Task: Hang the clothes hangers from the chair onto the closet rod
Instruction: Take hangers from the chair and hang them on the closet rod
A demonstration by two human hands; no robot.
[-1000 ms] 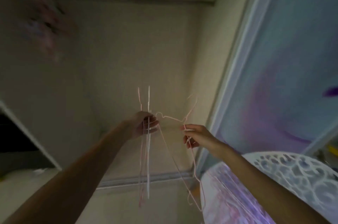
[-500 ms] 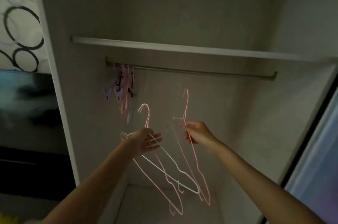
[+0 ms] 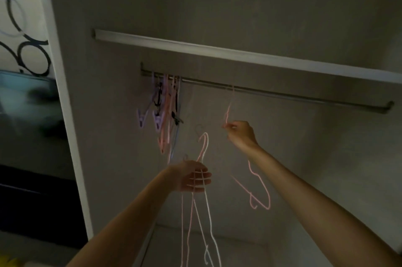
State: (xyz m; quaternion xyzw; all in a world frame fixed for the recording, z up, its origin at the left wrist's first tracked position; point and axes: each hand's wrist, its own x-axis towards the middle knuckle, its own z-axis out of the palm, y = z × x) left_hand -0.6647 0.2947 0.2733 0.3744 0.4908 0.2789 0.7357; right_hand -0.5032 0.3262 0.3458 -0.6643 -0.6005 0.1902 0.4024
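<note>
Inside a dim closet, I stand with both arms raised toward the closet rod (image 3: 282, 94), which runs left to right under a pale shelf (image 3: 217, 51). At the far left, outside the closet frame, a patterned panel (image 3: 24, 20) with dark rings shows above a blurred dark area.

At the left end of the rod, a bunch of hung hangers (image 3: 165, 112) already dangles, in purple, pink and blue, some with clips; the blur keeps me from counting them.

My left hand (image 3: 191, 176) is lower and nearer, in the middle of the scene. Its fingers curl round a bundle of thin wire hangers (image 3: 195, 218), pink and white, whose bodies trail down below my palm. 1 pink hook rises above my hand, well below the rod. How many hangers are in the bundle I cannot tell.

To the right and higher, my right hand (image 3: 240, 132) pinches the neck of 1 pink wire hanger (image 3: 260, 190) between fingertips and thumb. Its hook reaches up to the rod, but the dim, blurred picture does not show whether it is already over the bar. The hanger's body hangs down past my right wrist, apart from the bundle.

The rod to the right of that hook is bare to its end bracket.
</note>
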